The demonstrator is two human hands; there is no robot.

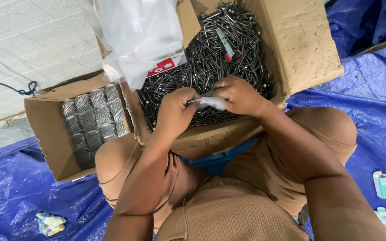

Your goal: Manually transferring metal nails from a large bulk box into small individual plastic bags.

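So you've got both hands over the big box (291, 53) of loose nails (211, 58), right at its near edge, and between them is a small clear bag (208, 103), a crinkly, see-through plastic thing that looks greyish-silver against the dark nails under it. Your left hand (175, 109) is clenched on the bag's left end, fingers curled in tight, and your right hand (240, 96) is pinching the right end, so the bag is stretched flat-ish between the two. Can't tell what's inside it, your fingers cover too much. The nails in the box are dark, thin, and heaped every which way, filling it nearly edge to edge. On top of the heap near the far side lies a small tool (228, 44) with a pale blade and a red end. A big floppy plastic sheet (139, 35) hangs over the box's far left corner, with a red and white label (166, 66) at its lower edge. Just left of the big box sits a smaller box (45, 134), open, with silvery packets (92, 120) stacked in neat rows, pushed toward its right side. Everything's on a blue tarp (371, 111); your knees flank the big box. On the tarp there's a crumpled wrapper (50, 223) near your left knee and two little teal cartons (382, 185) off to your right.
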